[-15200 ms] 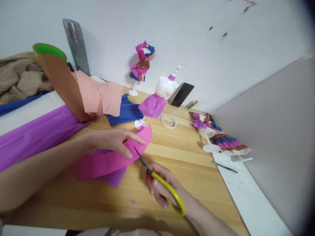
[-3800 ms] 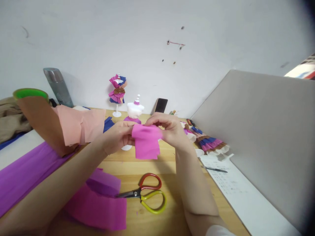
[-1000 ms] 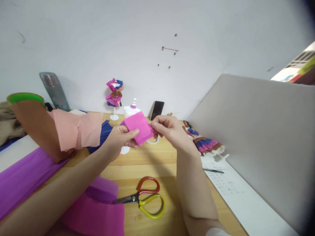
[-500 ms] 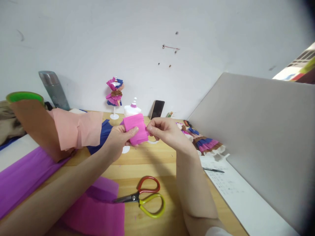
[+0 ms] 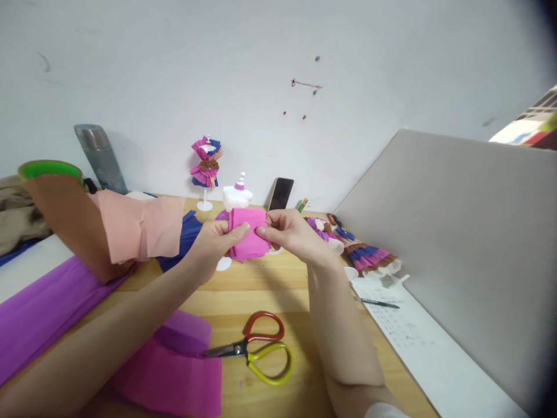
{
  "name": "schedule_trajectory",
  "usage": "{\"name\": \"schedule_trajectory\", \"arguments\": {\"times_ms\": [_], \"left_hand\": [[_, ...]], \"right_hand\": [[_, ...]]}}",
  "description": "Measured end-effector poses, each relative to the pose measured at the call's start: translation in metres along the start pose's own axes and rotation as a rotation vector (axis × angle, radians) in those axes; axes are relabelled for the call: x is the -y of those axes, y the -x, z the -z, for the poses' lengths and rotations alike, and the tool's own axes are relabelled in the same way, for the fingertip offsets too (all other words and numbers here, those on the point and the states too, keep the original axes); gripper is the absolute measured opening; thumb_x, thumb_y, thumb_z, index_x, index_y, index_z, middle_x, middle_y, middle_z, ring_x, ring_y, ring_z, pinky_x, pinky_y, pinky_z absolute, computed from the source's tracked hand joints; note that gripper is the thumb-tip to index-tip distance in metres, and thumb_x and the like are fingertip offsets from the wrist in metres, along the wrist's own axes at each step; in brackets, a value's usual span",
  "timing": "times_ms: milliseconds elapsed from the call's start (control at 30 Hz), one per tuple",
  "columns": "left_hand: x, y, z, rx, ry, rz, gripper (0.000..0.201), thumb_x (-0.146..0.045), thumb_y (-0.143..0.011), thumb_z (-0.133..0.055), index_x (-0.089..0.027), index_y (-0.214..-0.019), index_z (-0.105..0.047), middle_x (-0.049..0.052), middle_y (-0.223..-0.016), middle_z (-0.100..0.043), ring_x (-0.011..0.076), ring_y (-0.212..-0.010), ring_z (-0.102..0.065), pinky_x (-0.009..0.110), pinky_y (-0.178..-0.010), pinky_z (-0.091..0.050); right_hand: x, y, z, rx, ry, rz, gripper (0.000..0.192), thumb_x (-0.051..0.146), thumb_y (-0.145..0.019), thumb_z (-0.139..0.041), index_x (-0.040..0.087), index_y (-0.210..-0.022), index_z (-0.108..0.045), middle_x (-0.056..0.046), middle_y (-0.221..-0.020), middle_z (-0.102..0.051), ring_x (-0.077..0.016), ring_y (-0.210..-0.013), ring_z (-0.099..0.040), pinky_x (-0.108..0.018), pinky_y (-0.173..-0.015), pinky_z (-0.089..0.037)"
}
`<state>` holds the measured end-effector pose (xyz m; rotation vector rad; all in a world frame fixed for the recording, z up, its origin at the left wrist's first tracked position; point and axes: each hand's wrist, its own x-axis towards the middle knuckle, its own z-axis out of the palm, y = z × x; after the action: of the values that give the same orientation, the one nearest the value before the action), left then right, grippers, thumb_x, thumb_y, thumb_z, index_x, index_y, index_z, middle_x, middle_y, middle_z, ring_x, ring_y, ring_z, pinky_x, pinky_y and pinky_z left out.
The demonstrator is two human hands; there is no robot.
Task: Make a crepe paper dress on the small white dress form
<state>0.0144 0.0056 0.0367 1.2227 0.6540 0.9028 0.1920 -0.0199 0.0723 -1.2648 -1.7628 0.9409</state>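
Both hands meet above the pale wooden tabletop (image 5: pixel 270 284), the left hand (image 5: pixel 213 241) and the right hand (image 5: pixel 289 232) each pinching thumb against fingers on a small folded piece of bright pink crepe paper (image 5: pixel 247 232) held up between them. Its lower left corner is hidden behind the left thumb, and how many layers it has is hard to make out. It hangs roughly upright, long axis near vertical, just in front of the white miniature mannequin bust (image 5: pixel 237 194), well above the red-and-yellow-handled scissors (image 5: pixel 256 348).
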Motion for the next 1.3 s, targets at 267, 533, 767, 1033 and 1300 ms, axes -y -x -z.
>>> {"name": "schedule_trajectory", "arguments": {"times_ms": [267, 533, 767, 1033, 1300], "left_hand": [[0.002, -0.002, 0.0, -0.015, -0.042, -0.022, 0.06, -0.064, -0.06, -0.079, -0.006, -0.073, -0.07, 0.011, -0.059, -0.068, 0.0193, -0.054, -0.065, 0.028, -0.052, -0.052], [0.0, -0.004, 0.001, -0.198, 0.025, -0.083, 0.066, -0.072, -0.066, -0.065, -0.011, -0.091, -0.064, 0.006, -0.064, -0.068, 0.0208, -0.059, -0.067, 0.028, -0.052, -0.054], [-0.003, 0.003, -0.003, -0.208, -0.168, -0.167, 0.024, -0.038, -0.07, -0.07, -0.015, -0.074, -0.064, 0.001, -0.066, -0.066, 0.015, -0.062, -0.065, 0.024, -0.059, -0.056], [0.015, -0.008, 0.012, -0.265, -0.54, -0.465, 0.015, -0.03, -0.08, -0.061, -0.017, -0.074, -0.066, 0.001, -0.063, -0.066, 0.0162, -0.063, -0.064, 0.024, -0.058, -0.051], [0.014, -0.008, 0.014, -0.277, -0.593, -0.52, 0.016, -0.027, -0.082, -0.056, -0.017, -0.073, -0.066, 0.001, -0.065, -0.067, 0.0142, -0.062, -0.063, 0.022, -0.056, -0.047]], "right_hand": [[-0.001, 0.0, 0.0, 0.018, -0.021, 0.002, 0.039, 0.047, -0.078, -0.065, 0.018, -0.057, -0.049, 0.004, -0.05, -0.047, -0.0066, -0.046, -0.038, -0.022, -0.045, -0.026], [-0.004, -0.002, 0.006, -0.024, -0.056, 0.006, 0.039, 0.048, -0.076, -0.067, 0.019, -0.057, -0.049, 0.004, -0.048, -0.049, -0.0073, -0.045, -0.041, -0.022, -0.045, -0.027], [-0.006, -0.001, 0.016, -0.089, -0.094, -0.012, 0.037, 0.047, -0.074, -0.069, 0.019, -0.058, -0.049, 0.006, -0.048, -0.046, -0.0067, -0.045, -0.038, -0.023, -0.045, -0.025], [-0.003, 0.002, 0.013, -0.098, -0.058, 0.012, 0.037, 0.043, -0.075, -0.069, 0.019, -0.055, -0.049, 0.005, -0.046, -0.047, -0.0065, -0.045, -0.036, -0.023, -0.045, -0.022], [-0.002, 0.002, 0.01, -0.113, -0.059, 0.011, 0.038, 0.043, -0.075, -0.069, 0.019, -0.054, -0.049, 0.005, -0.045, -0.046, -0.0061, -0.043, -0.035, -0.023, -0.044, -0.022]]}}
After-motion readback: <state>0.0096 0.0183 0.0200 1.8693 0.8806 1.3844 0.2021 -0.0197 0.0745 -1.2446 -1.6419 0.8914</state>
